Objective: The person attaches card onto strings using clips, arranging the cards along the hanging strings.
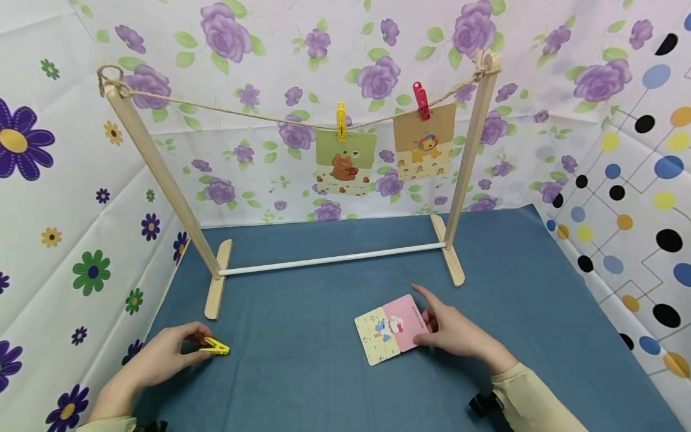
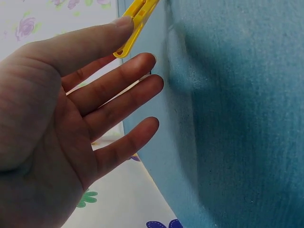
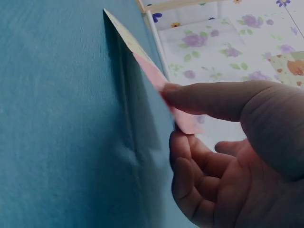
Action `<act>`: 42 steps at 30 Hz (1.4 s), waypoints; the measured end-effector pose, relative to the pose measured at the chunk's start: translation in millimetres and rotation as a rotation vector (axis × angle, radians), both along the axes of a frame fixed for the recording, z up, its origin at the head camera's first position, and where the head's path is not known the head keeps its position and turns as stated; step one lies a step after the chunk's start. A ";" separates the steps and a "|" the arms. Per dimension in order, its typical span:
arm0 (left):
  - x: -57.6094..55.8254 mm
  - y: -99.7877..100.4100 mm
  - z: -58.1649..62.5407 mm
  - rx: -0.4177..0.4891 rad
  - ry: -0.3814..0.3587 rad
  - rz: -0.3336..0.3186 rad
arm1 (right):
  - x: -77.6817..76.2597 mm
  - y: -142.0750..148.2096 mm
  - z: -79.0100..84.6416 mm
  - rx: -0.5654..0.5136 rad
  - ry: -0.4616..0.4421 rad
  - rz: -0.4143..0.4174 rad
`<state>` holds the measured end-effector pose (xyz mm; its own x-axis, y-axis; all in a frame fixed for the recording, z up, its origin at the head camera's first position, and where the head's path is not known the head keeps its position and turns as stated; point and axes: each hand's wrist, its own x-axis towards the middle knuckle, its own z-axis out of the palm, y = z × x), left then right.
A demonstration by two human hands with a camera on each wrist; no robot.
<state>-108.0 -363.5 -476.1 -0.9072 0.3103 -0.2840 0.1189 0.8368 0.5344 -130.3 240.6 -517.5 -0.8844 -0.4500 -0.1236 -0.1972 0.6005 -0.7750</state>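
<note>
Between thumb and fingertip, my left hand (image 1: 167, 354) pinches a yellow clothespin (image 1: 216, 346) just above the cloth at the left; its other fingers spread loosely in the left wrist view. My right hand (image 1: 459, 330) pinches the edge of a pink-and-yellow card (image 1: 391, 330) with cartoon figures, thumb on its face and fingers beneath. In the right wrist view the card (image 3: 149, 71) is tilted, its far end near the cloth. On a twine line (image 1: 227, 110) hang a green bear card (image 1: 345, 162) under a yellow clothespin (image 1: 341, 122) and a brown lion card (image 1: 424, 144) under a red clothespin (image 1: 421, 101).
Two wooden posts, left (image 1: 162, 180) and right (image 1: 472, 150), hold up the line. They stand on flat wooden feet joined by a white rod (image 1: 329, 260). Blue cloth (image 1: 291, 372) covers the table, and a floral sheet (image 1: 259, 156) hangs behind.
</note>
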 end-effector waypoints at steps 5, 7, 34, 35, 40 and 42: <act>-0.7 -0.4 -1.6 0.000 0.005 -0.013 | 1.0 -4.8 -8.3 -0.068 0.005 -0.076; -1.2 -0.3 -2.6 0.000 0.011 -0.017 | 1.5 -7.9 -11.1 -0.096 -0.014 -0.112; 1.6 2.2 -0.1 0.018 0.085 0.014 | 2.8 -19.3 -9.3 -0.422 -0.357 -0.284; 1.7 2.2 -0.1 0.017 0.089 0.012 | 3.0 -19.4 -9.7 -0.425 -0.362 -0.281; 2.6 3.0 -0.4 -0.003 0.105 0.010 | 4.2 -20.4 -10.0 -0.468 -0.392 -0.258; 3.1 3.3 -0.4 -0.005 0.108 0.016 | 4.6 -21.0 -9.6 -0.492 -0.410 -0.244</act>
<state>-104.9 -360.2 -476.5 -0.9374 0.2946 -0.1859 0.1625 0.8418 0.5147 -125.7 219.6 -527.2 -0.8928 -0.3336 -0.3026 0.2668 0.1496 -0.9521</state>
